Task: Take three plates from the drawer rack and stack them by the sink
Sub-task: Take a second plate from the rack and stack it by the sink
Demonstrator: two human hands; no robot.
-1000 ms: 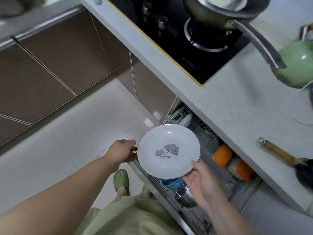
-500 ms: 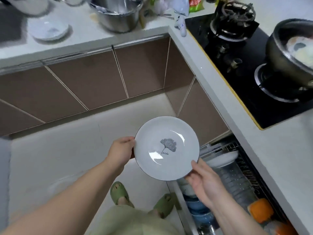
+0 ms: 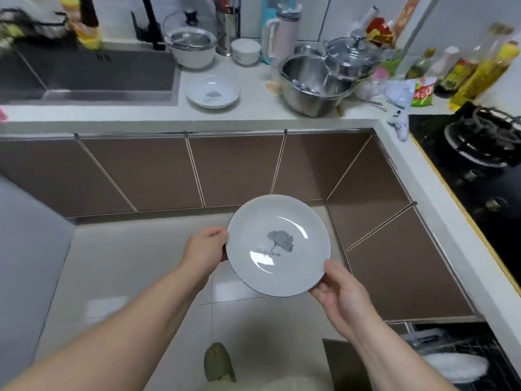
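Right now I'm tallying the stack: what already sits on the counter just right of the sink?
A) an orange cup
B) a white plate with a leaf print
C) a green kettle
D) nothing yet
B: a white leaf-print plate rests on the counter beside the sink, matching the held plate.

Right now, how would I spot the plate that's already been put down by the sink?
Start at the dark sink set into the white counter at the far wall. Just right of its rim lies a shallow white plate with a grey leaf print. Unlike the steel mixing bowl further right, it is flat, white and empty, matching the plate in hand.
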